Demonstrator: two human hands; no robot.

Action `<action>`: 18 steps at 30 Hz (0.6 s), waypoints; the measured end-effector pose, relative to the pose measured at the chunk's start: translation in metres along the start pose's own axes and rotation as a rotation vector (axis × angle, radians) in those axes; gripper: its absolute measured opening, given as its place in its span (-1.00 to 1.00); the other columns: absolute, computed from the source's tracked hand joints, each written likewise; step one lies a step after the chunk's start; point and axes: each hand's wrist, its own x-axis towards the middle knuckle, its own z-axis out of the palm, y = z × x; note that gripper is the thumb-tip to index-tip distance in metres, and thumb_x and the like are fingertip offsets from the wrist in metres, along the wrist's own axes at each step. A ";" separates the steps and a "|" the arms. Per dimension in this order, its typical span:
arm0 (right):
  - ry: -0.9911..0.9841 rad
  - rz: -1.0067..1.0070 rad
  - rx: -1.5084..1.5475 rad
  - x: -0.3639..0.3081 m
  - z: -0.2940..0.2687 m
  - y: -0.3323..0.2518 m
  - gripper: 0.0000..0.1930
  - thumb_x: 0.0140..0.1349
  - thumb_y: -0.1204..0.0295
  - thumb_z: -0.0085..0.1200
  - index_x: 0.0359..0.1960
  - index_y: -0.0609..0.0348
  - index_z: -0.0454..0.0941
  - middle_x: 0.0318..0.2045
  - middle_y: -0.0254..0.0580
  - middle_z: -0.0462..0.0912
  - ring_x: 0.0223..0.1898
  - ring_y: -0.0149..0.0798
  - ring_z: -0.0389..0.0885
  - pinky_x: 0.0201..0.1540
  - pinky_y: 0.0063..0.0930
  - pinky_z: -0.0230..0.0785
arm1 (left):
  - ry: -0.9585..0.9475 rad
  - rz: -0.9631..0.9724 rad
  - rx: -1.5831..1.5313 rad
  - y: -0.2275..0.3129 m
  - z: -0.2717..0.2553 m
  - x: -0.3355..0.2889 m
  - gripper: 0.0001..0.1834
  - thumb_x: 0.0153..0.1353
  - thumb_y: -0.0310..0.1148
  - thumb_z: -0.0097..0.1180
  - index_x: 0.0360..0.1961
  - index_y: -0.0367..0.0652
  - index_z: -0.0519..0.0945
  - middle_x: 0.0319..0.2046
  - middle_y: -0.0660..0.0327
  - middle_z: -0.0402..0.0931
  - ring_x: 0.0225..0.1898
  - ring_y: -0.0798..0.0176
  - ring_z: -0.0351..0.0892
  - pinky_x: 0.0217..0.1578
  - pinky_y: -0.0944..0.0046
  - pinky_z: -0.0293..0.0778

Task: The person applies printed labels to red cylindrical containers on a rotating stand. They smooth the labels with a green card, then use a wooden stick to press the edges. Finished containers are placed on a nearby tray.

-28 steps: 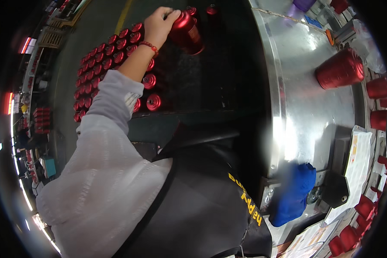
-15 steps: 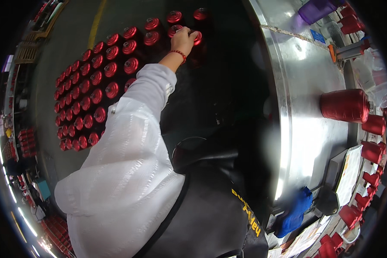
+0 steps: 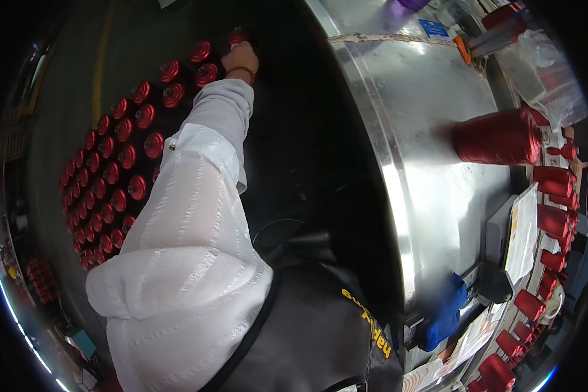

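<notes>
Head view: toward eleven o'clock I see the left hand (image 3: 240, 60) at a glossy red, dome-topped metallic cylinder (image 3: 237, 35); the grip is hidden, so I cannot tell whether it clamps. Matching red cylinders (image 3: 137, 187) stand around ten o'clock; the loose white fabric sleeve (image 3: 189, 189) could brush and topple one.

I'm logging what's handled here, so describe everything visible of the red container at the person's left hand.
The red container shows a round, glossy, metallic-looking top with pale highlights. It seems upright, at the upper right end of a group of similar containers. The left hand overlaps its near side; the fingers' grip is hidden. Its lower body and base are lost behind the hand and in shadow.
</notes>
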 end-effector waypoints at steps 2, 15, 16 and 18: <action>0.013 -0.044 -0.013 -0.013 -0.023 0.024 -0.40 0.41 0.18 0.06 0.43 0.12 0.29 0.37 0.01 0.35 0.25 -0.09 0.48 0.23 -0.29 0.49 | -0.085 0.012 0.031 0.005 0.001 -0.001 -0.67 0.36 -0.27 -0.06 0.08 -0.02 0.58 0.07 0.03 0.62 0.05 -0.01 0.67 0.07 -0.17 0.42; 0.127 -0.313 1.185 -0.085 -0.128 -0.205 -0.60 0.44 0.34 -0.04 0.15 0.42 0.50 0.18 0.13 0.53 0.28 -0.02 0.43 0.42 -0.13 0.13 | 0.180 1.044 -1.345 0.185 -0.262 -0.293 -0.82 0.46 -0.44 0.02 -0.13 -0.32 0.61 -0.35 0.26 0.60 -0.42 0.50 0.48 -0.33 0.47 0.45; 0.031 -0.294 1.408 -0.090 -0.123 -0.222 -0.60 0.43 0.32 -0.05 0.12 0.44 0.50 0.17 0.15 0.53 0.27 0.00 0.44 0.41 -0.13 0.14 | -0.018 1.224 -1.531 0.205 -0.284 -0.326 -0.82 0.46 -0.47 -0.01 -0.09 -0.33 0.60 -0.26 0.20 0.62 -0.38 0.47 0.50 -0.30 0.50 0.46; -0.052 -0.289 1.674 -0.093 -0.100 -0.273 -0.60 0.42 0.31 -0.09 0.07 0.46 0.51 0.12 0.15 0.55 0.16 -0.03 0.52 0.30 -0.16 0.30 | -0.813 1.478 -1.681 0.256 -0.311 -0.383 -0.54 0.43 -0.18 0.11 0.17 -0.32 0.46 0.05 0.10 0.53 -0.04 0.36 0.56 -0.01 0.36 0.50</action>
